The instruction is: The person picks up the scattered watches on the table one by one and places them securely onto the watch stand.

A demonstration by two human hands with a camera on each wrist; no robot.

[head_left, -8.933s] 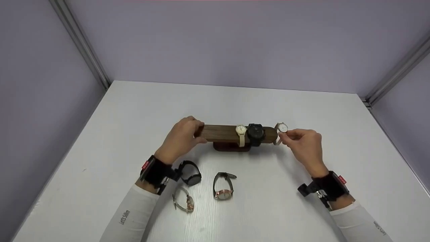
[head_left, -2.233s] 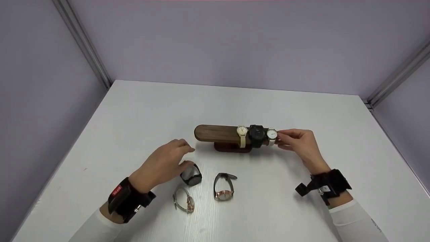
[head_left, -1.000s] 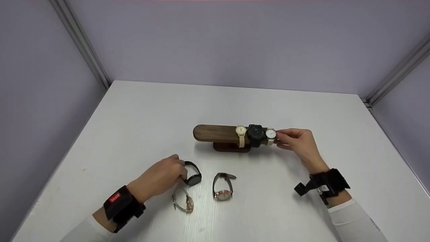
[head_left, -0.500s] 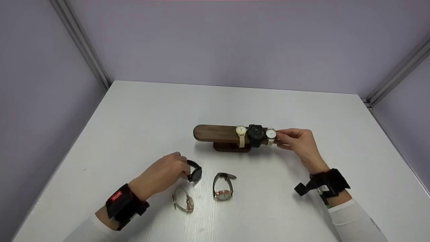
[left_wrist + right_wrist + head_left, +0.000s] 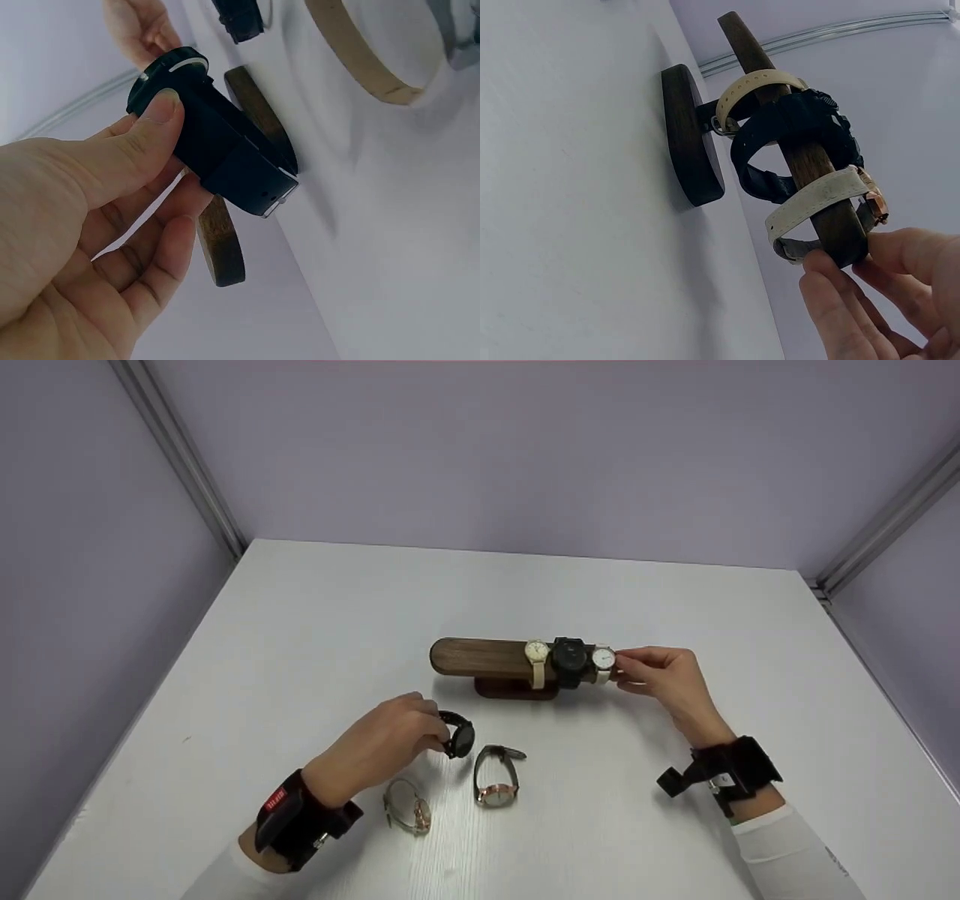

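My left hand (image 5: 433, 730) pinches a black watch (image 5: 458, 734) by its case and strap, lifted just off the white table (image 5: 315, 607). The left wrist view shows the thumb on the black watch (image 5: 214, 142). A wooden watch stand (image 5: 480, 656) carries a cream-strapped watch (image 5: 537, 654), a black watch (image 5: 568, 658) and a white-faced watch (image 5: 604, 658). My right hand (image 5: 624, 667) pinches the bar's right end beside the white-faced watch. In the right wrist view my fingertips (image 5: 832, 281) close on the bar end (image 5: 844, 236) below the pale strap (image 5: 817, 199).
Two more watches lie on the table near me: a beige-strapped one (image 5: 409, 808) and a grey-strapped rose-gold one (image 5: 496, 776). The left part of the bar is bare. Lilac walls with metal corner rails (image 5: 180, 457) enclose the table.
My left hand took hold of the black watch, lifted it off the table and carried it right, toward the stand. My right hand stayed at the bar's right end.
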